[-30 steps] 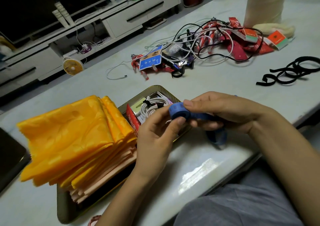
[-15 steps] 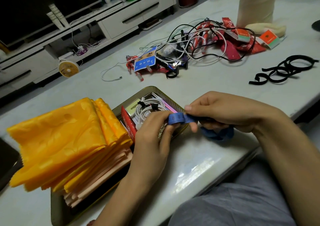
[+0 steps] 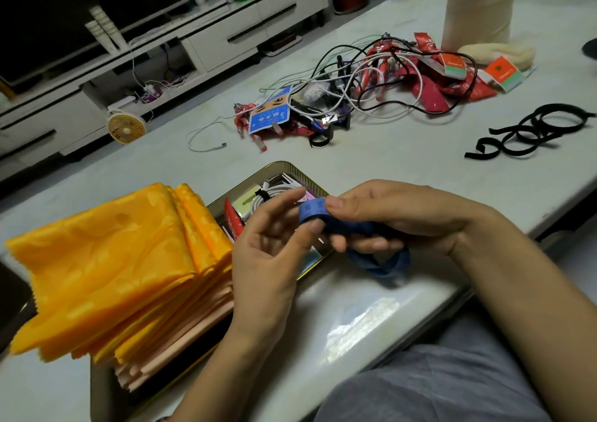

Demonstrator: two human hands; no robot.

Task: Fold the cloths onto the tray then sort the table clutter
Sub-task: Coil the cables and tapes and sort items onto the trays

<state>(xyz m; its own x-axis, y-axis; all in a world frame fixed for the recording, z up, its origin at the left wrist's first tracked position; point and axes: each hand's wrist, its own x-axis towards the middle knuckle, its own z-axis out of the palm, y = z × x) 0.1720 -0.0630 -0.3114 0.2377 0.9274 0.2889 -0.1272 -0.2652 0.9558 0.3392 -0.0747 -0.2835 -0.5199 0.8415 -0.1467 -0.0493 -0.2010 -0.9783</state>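
Observation:
A stack of folded yellow and pink cloths (image 3: 109, 266) lies on the left part of a metal tray (image 3: 292, 169). The tray's right part holds a coiled white cable (image 3: 269, 195) and small packets. Just above the tray's near right corner, both hands work a blue measuring tape (image 3: 311, 210). My right hand (image 3: 397, 218) pinches the rolled tape between thumb and fingers. My left hand (image 3: 268, 253) has its thumb on the roll, the other fingers loosely spread. A loose loop of the tape (image 3: 381, 263) hangs below my right hand.
A tangle of cables (image 3: 352, 92) and red packets (image 3: 429, 89) lies mid-table. Black straps (image 3: 533, 127) lie at the right, a paper roll (image 3: 478, 11) at the far right. A dark object (image 3: 13, 295) sits at the left edge. The table's near edge runs under my forearms.
Both hands stayed near the tray's corner while turning the blue tape. The roll at my fingertips looks tighter, and the loose loop now hangs lower under my right hand.

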